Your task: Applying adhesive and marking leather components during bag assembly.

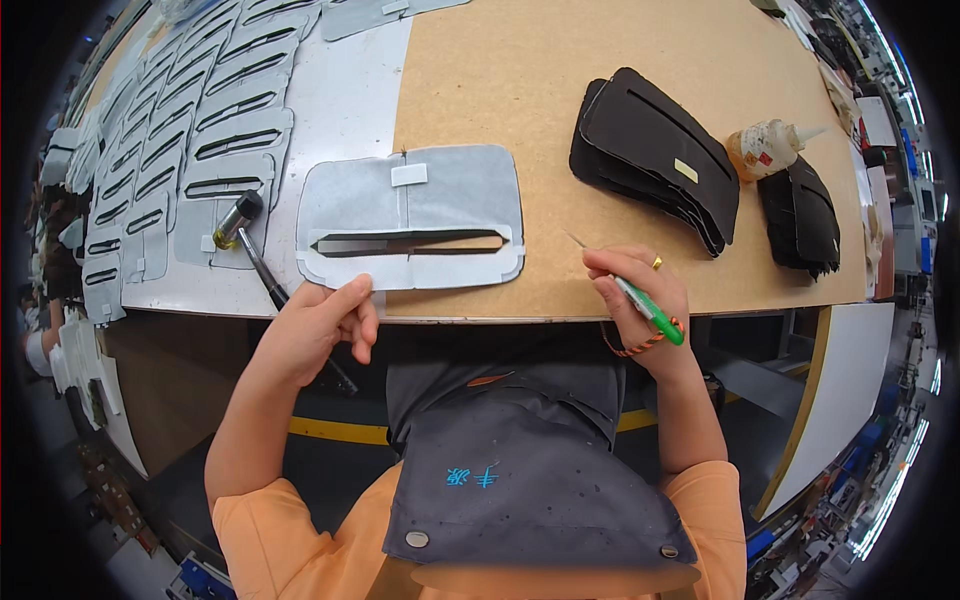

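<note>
A light grey fabric-like panel (450, 185) with a long slot and a small white tab lies at the table's front edge. My left hand (325, 320) pinches its near left edge, thumb on top and the other fingers curled below. The slot's dark-lined opening shows the table through it. My right hand (640, 295) is closed on a slim green-handled pointed tool (650, 312), its thin tip directed up and left, just right of the panel and apart from it. A striped cord hangs round the right wrist.
A mallet (262, 265) with a yellowish head lies left of the panel. Rows of overlapping grey slotted panels (235, 110) cover the table's left. At right are stacked black slotted pieces (650, 130), a nozzled bottle of amber liquid (765, 150) and another black stack (800, 215).
</note>
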